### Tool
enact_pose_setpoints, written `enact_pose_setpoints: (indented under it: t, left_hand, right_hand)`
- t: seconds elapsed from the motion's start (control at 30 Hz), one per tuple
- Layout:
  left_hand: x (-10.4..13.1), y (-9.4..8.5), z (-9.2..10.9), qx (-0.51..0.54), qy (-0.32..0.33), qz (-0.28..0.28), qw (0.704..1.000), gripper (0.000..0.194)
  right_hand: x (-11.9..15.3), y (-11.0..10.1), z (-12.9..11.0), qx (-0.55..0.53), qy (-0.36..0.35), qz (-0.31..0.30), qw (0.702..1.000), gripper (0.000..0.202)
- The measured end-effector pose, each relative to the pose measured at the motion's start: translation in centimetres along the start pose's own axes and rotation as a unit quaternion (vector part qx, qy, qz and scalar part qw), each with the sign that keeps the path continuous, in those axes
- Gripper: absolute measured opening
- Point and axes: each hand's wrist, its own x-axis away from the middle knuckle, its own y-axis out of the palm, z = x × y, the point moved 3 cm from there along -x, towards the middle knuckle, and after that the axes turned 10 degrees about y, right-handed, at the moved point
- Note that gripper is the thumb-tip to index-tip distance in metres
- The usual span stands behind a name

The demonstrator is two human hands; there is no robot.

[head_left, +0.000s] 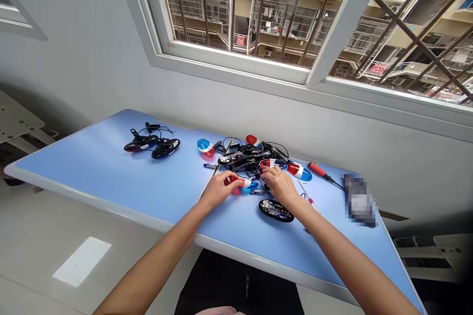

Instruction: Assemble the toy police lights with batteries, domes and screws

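Observation:
My left hand [222, 188] grips the red end of a red, white and blue plastic light cover [248, 183] low over the table. My right hand [279, 182] has its fingers bent together at the front of the pile, beside another such cover [272, 163]; what its fingertips pinch is hidden. Just in front of it lies a black oval base [276, 210] with its inside facing up. A small dark battery [257, 192] rests between the hands. Behind them is a heap of black oval housings [246, 158] with wires.
Two black units [165, 147] with stands lie at the left. More covers [206, 147] [300, 171] and a battery [210, 166] surround the heap. At the right are a red-handled screwdriver [318, 170], a thin tool [311, 201] and a blurred dark object [359, 202]. Wall and window border the blue table's back.

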Motion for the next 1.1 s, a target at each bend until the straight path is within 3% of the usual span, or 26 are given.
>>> enact_pose_setpoints:
  t: [0.2,0.37,0.5,0.6,0.7,0.83,0.97,1.1]
  left_hand:
    - [-1.3,0.3,-1.3,0.005,-0.108,-0.025,0.994,0.047]
    - [-2.4,0.1,-1.3,0.037,-0.184,-0.073,0.979,0.062]
    - [-1.7,-1.0,0.2,0.082,-0.193,-0.121,0.970,0.066]
    - [0.6,-1.4,2.0,0.100,-0.182,-0.133,0.969,0.064]
    - [4.2,0.0,4.1,0.103,-0.176,-0.147,0.968,0.055]
    - [8.3,4.2,6.6,0.153,-0.152,-0.215,0.952,0.047]
    - [9.2,7.1,7.1,0.182,-0.161,-0.225,0.944,0.047]
    - [8.7,7.7,7.5,0.184,-0.168,-0.254,0.935,0.044]
  right_hand:
    - [1.0,-1.3,0.3,-0.060,0.006,0.105,0.993,0.022]
    - [3.2,-3.1,0.9,-0.118,0.019,0.193,0.974,0.020]
    - [7.1,-5.0,0.8,-0.160,0.036,0.248,0.955,0.019]
    - [11.5,-5.9,-1.1,-0.185,0.062,0.280,0.940,0.035]
    - [15.5,-5.0,-4.9,-0.175,0.023,0.245,0.953,0.050]
    - [18.5,-2.8,-7.8,-0.160,0.023,0.213,0.964,0.049]
    - [19.2,-1.5,-6.9,-0.171,0.047,0.199,0.964,0.050]
    - [19.8,-1.4,-5.2,-0.176,0.079,0.158,0.968,0.059]
